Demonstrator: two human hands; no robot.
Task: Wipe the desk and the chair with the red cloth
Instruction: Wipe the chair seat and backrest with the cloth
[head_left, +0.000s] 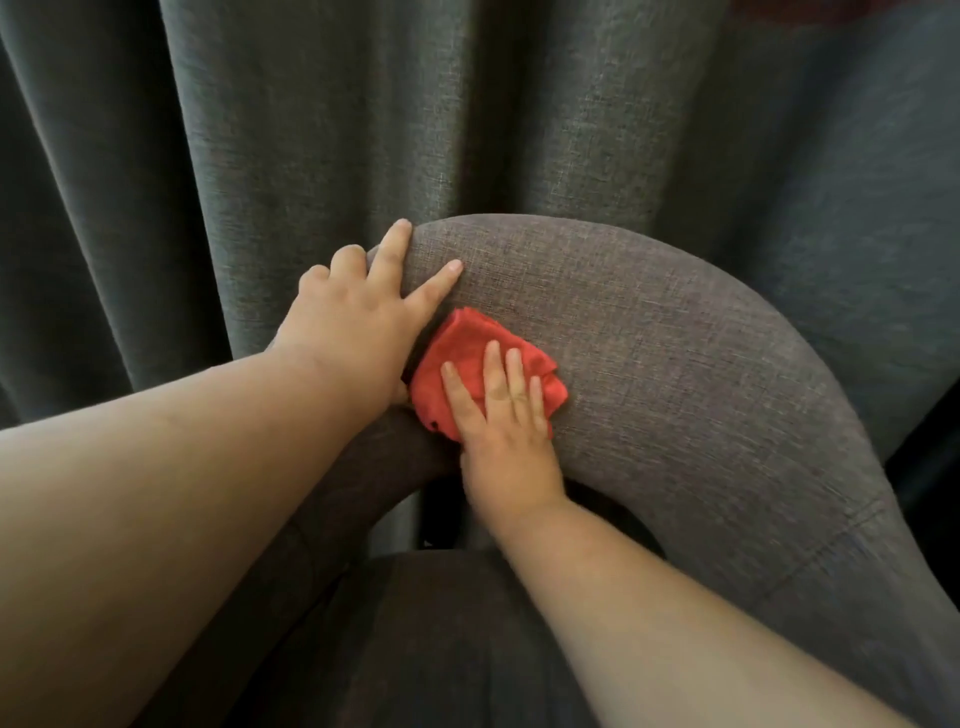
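Two bare arms reach in from the near side. On the right, the right hand (506, 441) lies flat with fingers spread on the red cloth (470, 358), pressing it against the grey chair (675, 374) back. Just left, the left hand (358, 322) grips the chair's top edge, fingers spread. Behind hangs a dark curtain (363, 114).
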